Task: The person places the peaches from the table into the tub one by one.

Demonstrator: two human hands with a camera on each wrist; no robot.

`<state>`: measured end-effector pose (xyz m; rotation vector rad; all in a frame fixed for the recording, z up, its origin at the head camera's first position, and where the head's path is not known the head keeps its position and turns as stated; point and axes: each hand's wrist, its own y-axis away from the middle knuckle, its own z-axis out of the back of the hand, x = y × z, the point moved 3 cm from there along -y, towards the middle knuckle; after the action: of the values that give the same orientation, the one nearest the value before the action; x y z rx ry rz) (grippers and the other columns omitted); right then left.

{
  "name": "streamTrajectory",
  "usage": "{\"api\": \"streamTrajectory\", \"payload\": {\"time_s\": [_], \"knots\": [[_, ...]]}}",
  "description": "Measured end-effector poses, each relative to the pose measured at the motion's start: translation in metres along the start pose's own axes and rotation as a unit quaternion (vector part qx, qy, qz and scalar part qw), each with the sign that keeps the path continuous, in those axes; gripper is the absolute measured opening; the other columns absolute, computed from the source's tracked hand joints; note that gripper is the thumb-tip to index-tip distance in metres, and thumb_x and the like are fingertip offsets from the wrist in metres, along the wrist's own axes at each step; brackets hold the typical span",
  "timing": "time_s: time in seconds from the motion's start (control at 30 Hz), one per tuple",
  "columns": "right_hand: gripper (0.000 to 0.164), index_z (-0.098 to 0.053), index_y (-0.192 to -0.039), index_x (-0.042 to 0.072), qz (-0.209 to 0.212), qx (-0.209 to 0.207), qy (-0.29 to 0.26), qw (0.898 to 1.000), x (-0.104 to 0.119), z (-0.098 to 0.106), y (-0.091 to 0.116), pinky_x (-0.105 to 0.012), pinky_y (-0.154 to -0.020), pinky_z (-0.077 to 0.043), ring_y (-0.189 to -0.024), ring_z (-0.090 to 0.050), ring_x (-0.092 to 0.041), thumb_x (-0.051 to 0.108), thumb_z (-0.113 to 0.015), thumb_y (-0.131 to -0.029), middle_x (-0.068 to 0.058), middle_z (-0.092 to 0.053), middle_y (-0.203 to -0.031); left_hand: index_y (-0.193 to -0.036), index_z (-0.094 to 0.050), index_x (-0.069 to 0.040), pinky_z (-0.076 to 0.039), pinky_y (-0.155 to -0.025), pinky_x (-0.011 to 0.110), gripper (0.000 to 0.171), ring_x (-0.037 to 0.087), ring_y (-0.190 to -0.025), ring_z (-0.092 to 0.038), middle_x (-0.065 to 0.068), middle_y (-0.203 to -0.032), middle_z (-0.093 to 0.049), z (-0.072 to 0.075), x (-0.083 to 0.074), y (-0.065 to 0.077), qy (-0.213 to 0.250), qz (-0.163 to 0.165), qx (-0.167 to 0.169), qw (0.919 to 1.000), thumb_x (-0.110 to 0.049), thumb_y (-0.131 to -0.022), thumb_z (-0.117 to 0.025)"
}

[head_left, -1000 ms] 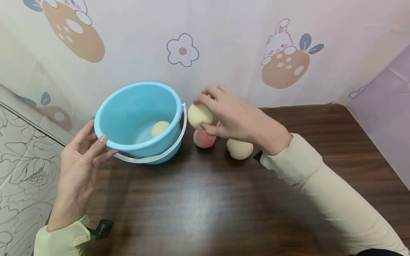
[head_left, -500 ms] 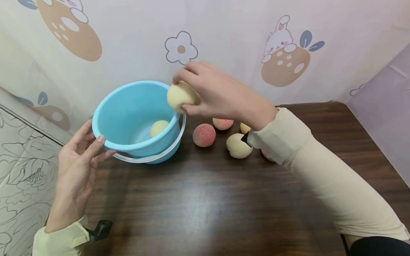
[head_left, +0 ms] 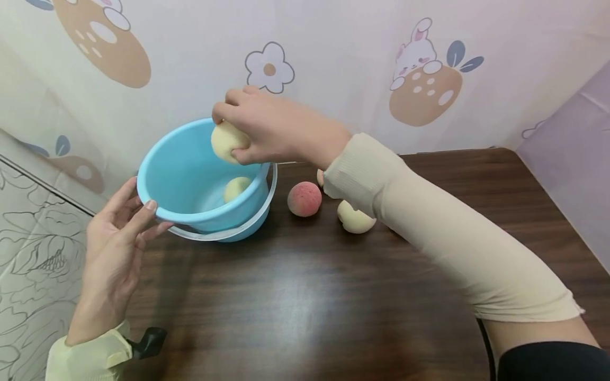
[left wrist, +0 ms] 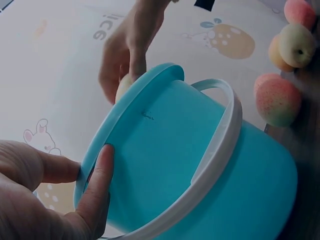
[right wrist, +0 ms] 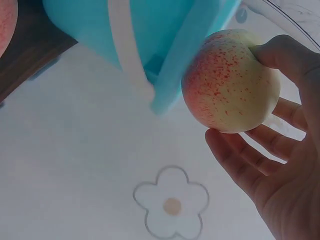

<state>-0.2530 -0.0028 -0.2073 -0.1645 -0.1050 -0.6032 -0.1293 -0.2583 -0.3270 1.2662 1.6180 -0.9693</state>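
Note:
A light blue bucket (head_left: 178,153) with a white handle (left wrist: 220,150) stands at the left of the table. My left hand (head_left: 111,254) pinches its near-left rim between thumb and fingers. My right hand (head_left: 271,124) grips a pale peach (head_left: 229,142) over the bucket's opening; in the right wrist view this peach (right wrist: 230,82) shows a red-speckled side. Inside the bucket lies another pale peach (head_left: 236,189). Right of the bucket a red peach (head_left: 304,199) and a pale peach (head_left: 356,218) rest on the table, partly under my right forearm in the head view.
The dark wooden table (head_left: 286,296) meets a patterned curtain (head_left: 333,63) at the back. Several peaches, among them a red-and-green one (left wrist: 278,102) and a yellowish one (left wrist: 297,46), sit right of the bucket. A floral panel (head_left: 38,264) borders the left side.
My right hand has carried the pale peach left and up from beside the bucket to over its opening. My left hand has kept its hold on the rim.

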Motion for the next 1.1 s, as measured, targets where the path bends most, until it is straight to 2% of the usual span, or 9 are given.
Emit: {"api": "streamTrajectory", "payload": {"time_s": [0.23, 0.37, 0.53, 0.67, 0.77, 0.87, 1.1], "knots": [[0.044, -0.058, -0.133, 0.013, 0.022, 0.063, 0.042, 0.997, -0.001, -0.028, -0.033, -0.033, -0.089, -0.051, -0.108, -0.053, -0.028, 0.033, -0.068, -0.096, -0.010, -0.060, -0.125, -0.158, -0.039, 0.001, -0.070, -0.077, 0.033, 0.066, 0.016, -0.089, -0.077, 0.011, -0.121, -0.063, 0.000, 0.000, 0.000, 0.003, 0.002, -0.003, 1.0000, 0.012, -0.097, -0.063], [0.041, -0.058, -0.132, 0.013, 0.026, 0.113, 0.055, 0.992, 0.001, -0.045, -0.049, -0.033, -0.089, -0.051, -0.109, -0.053, -0.026, 0.031, -0.068, -0.097, -0.009, -0.060, -0.124, -0.158, -0.039, 0.000, -0.070, -0.078, 0.033, 0.066, 0.015, -0.090, -0.077, 0.011, -0.123, -0.063, 0.001, 0.000, 0.001, -0.003, 0.009, -0.005, 0.9999, 0.012, -0.097, -0.063], [0.036, -0.059, -0.133, 0.014, 0.031, 0.167, 0.059, 0.984, 0.006, -0.058, -0.063, -0.033, -0.093, -0.052, -0.114, -0.052, -0.023, 0.023, -0.068, -0.098, -0.006, -0.061, -0.130, -0.158, -0.039, 0.000, -0.070, -0.078, 0.033, 0.067, 0.016, -0.090, -0.077, 0.010, -0.122, -0.063, 0.003, -0.002, 0.004, 0.002, 0.015, -0.008, 0.9998, 0.013, -0.097, -0.063], [0.029, -0.062, -0.128, 0.012, 0.035, 0.196, 0.054, 0.979, 0.007, -0.063, -0.069, -0.029, -0.088, -0.048, -0.106, -0.050, -0.021, 0.015, -0.066, -0.099, -0.004, -0.063, -0.121, -0.159, -0.039, -0.002, -0.070, -0.080, 0.033, 0.067, 0.016, -0.091, -0.077, 0.009, -0.124, -0.062, 0.001, -0.002, 0.004, -0.005, 0.020, -0.006, 0.9998, 0.012, -0.097, -0.063], [0.028, -0.063, -0.127, 0.010, 0.029, 0.211, 0.045, 0.976, 0.006, -0.064, -0.072, -0.027, -0.084, -0.046, -0.101, -0.050, -0.020, 0.013, -0.065, -0.099, -0.003, -0.063, -0.117, -0.159, -0.038, -0.003, -0.069, -0.081, 0.032, 0.068, 0.016, -0.091, -0.077, 0.010, -0.126, -0.060, -0.001, -0.002, 0.004, -0.010, 0.023, -0.006, 0.9997, 0.011, -0.098, -0.063], [0.030, -0.062, -0.129, 0.011, 0.020, 0.215, 0.043, 0.975, 0.005, -0.064, -0.074, -0.026, -0.086, -0.048, -0.103, -0.050, -0.019, 0.013, -0.066, -0.099, -0.002, -0.063, -0.123, -0.160, -0.037, -0.003, -0.069, -0.081, 0.032, 0.069, 0.015, -0.092, -0.076, 0.011, -0.128, -0.058, -0.002, -0.002, 0.004, -0.010, 0.024, -0.004, 0.9996, 0.011, -0.098, -0.063], [0.029, -0.064, -0.124, 0.011, 0.034, 0.190, 0.058, 0.979, 0.006, -0.064, -0.075, -0.026, -0.083, -0.044, -0.100, -0.045, -0.018, 0.002, -0.062, -0.097, -0.002, -0.059, -0.112, -0.161, -0.034, -0.003, -0.069, -0.081, 0.031, 0.071, 0.014, -0.095, -0.076, 0.009, -0.129, -0.059, -0.005, -0.002, 0.003, -0.014, 0.034, -0.001, 0.9993, 0.009, -0.098, -0.064]]}}
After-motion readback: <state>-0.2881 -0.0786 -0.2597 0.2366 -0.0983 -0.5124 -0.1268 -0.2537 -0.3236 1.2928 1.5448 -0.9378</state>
